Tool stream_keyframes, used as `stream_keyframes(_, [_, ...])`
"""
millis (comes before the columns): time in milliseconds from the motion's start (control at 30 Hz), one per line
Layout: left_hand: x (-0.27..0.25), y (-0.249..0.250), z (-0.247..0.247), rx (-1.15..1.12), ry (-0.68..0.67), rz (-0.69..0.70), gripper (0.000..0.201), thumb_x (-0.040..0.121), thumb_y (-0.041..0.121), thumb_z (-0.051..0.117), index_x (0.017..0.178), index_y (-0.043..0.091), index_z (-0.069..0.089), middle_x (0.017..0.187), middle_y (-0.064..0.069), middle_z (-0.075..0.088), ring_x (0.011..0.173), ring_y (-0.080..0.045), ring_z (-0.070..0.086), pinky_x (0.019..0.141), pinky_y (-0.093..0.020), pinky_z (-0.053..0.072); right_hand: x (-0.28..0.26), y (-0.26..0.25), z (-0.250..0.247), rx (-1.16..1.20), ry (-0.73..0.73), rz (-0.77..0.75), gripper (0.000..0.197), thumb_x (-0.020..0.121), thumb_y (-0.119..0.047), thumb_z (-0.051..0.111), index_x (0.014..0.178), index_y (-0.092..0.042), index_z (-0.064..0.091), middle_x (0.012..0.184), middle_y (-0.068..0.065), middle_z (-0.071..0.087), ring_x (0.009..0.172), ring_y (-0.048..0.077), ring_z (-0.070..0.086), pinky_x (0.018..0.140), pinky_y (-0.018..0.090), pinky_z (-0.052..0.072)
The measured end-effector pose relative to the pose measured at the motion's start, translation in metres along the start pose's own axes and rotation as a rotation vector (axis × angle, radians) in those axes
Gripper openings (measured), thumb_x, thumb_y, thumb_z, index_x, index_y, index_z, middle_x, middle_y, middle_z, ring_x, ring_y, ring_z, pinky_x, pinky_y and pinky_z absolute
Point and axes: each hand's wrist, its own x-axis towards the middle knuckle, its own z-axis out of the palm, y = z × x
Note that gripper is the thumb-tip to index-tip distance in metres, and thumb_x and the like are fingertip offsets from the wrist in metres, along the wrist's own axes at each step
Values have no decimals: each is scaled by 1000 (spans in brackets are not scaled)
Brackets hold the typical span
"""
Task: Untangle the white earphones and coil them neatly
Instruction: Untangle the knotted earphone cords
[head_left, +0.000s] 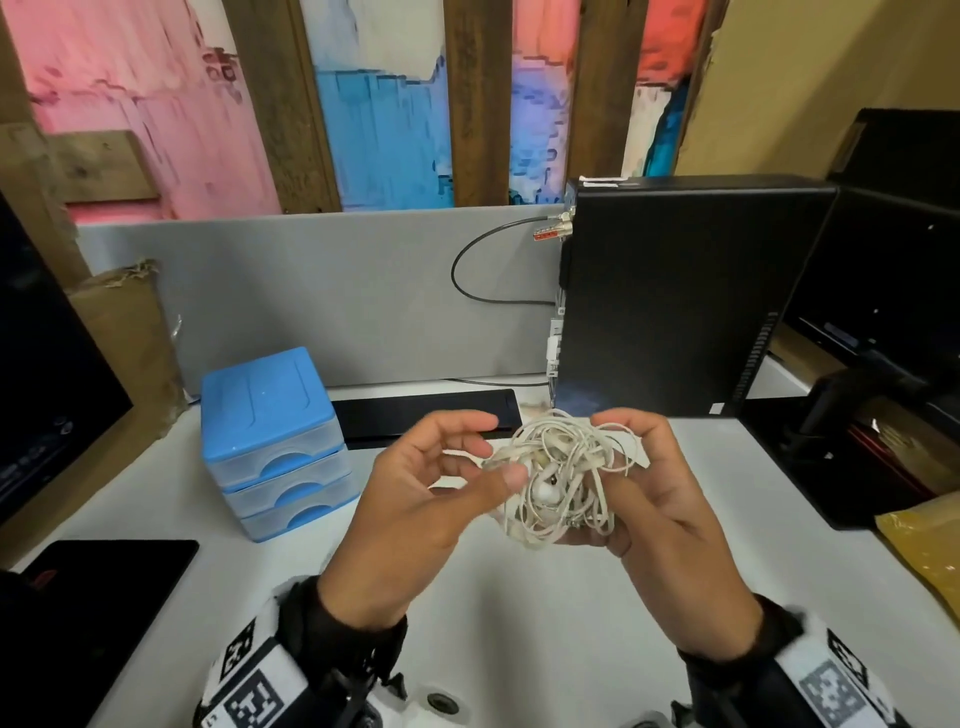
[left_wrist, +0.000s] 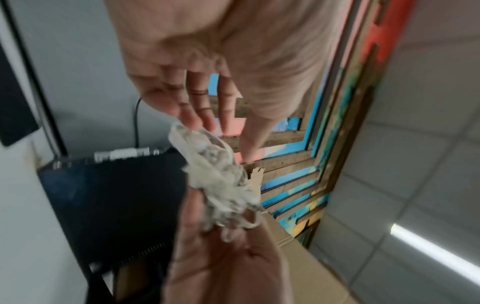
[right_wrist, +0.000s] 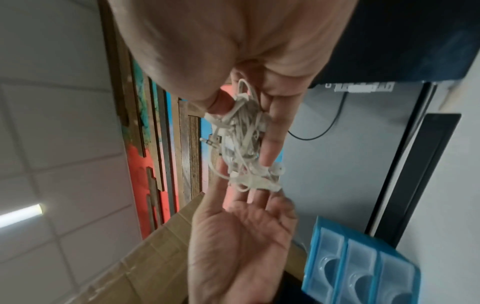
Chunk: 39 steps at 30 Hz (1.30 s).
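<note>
A tight tangle of white earphones hangs in the air above the white desk, with one earbud showing at its front. My right hand grips the tangle from the right, fingers and thumb curled round it. My left hand is at its left side with loose fingers; the thumb touches the cords. In the right wrist view the tangle sits between the right thumb and fingers, a metal jack plug sticks out, and the left palm lies open below. The left wrist view is blurred; fingertips touch the tangle.
A blue three-drawer box stands on the desk at the left, with a black bar behind the hands. A black computer tower stands at the back right. A dark pad lies front left, a yellow envelope at the right.
</note>
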Motion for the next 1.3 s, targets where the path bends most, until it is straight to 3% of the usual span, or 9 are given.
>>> stream_keyframes(133, [-1, -2, 3, 104, -153, -70, 39, 72, 42, 81, 109, 35, 72, 110, 2, 74, 103, -21, 67, 88, -33, 56, -1, -1, 2, 31, -27, 90, 25, 84, -16, 51, 109, -11, 47, 95, 13, 75, 74, 25, 71, 60, 35, 58])
stream_keyframes(200, [1, -3, 2, 132, -125, -75, 31, 76, 41, 81, 105, 32, 73, 105, -1, 75, 99, -24, 66, 83, -27, 53, -1, 0, 0, 0, -30, 124, 26, 84, -19, 53, 109, -11, 49, 91, 12, 75, 71, 23, 71, 57, 32, 57])
stream_keyframes(333, [2, -3, -3, 176, -139, -128, 45, 67, 56, 75, 106, 35, 73, 97, -17, 69, 97, -43, 58, 90, -46, 49, -1, 1, 4, 4, -3, 168, 26, 85, -24, 53, 111, -19, 52, 95, 12, 75, 73, 23, 71, 55, 33, 56])
stream_keyframes(533, [4, 2, -3, -8, -124, -295, 21, 74, 31, 78, 86, 16, 73, 95, -17, 73, 83, -32, 62, 83, -42, 48, 0, 6, 9, 8, 77, 163, 15, 101, -15, 46, 114, -21, 47, 99, 12, 75, 76, 24, 69, 56, 33, 56])
stream_keyframes(667, [5, 9, -3, -413, -104, -488, 33, 84, 18, 69, 112, 0, 67, 113, -24, 70, 93, -32, 68, 78, -40, 59, 0, 5, 7, -234, 208, -113, 20, 89, -25, 70, 105, -20, 58, 107, 0, 71, 92, 19, 70, 69, 36, 59])
stream_keyframes(800, [6, 16, -4, -474, 1, -480, 56, 79, 23, 67, 127, -6, 58, 117, -25, 69, 105, -39, 68, 78, -43, 62, -8, -8, 4, -580, 224, -473, 23, 80, -35, 74, 98, -23, 67, 95, -7, 68, 93, 20, 66, 75, 26, 54])
stream_keyframes(1033, [-1, 19, 8, -500, 46, -465, 53, 85, 23, 66, 127, -7, 56, 119, -28, 68, 118, -47, 60, 79, -39, 62, -11, 1, 8, -659, 104, -395, 53, 70, -46, 81, 119, -33, 65, 96, -8, 68, 86, 20, 63, 72, 21, 51])
stream_keyframes(1167, [-3, 21, 12, -465, 33, -446, 50, 81, 24, 67, 119, -8, 60, 110, -27, 71, 90, -37, 70, 72, -38, 63, -9, 3, 8, -521, 162, -347, 36, 75, -33, 85, 108, -33, 70, 88, -4, 69, 77, 22, 64, 62, 32, 55])
stream_keyframes(1300, [-3, 23, 14, -489, -17, -453, 42, 82, 22, 65, 115, -4, 61, 107, -25, 73, 82, -32, 75, 70, -37, 63, -6, 1, 5, -436, 145, -259, 34, 77, -14, 78, 109, -24, 72, 82, -2, 68, 72, 14, 62, 57, 26, 51])
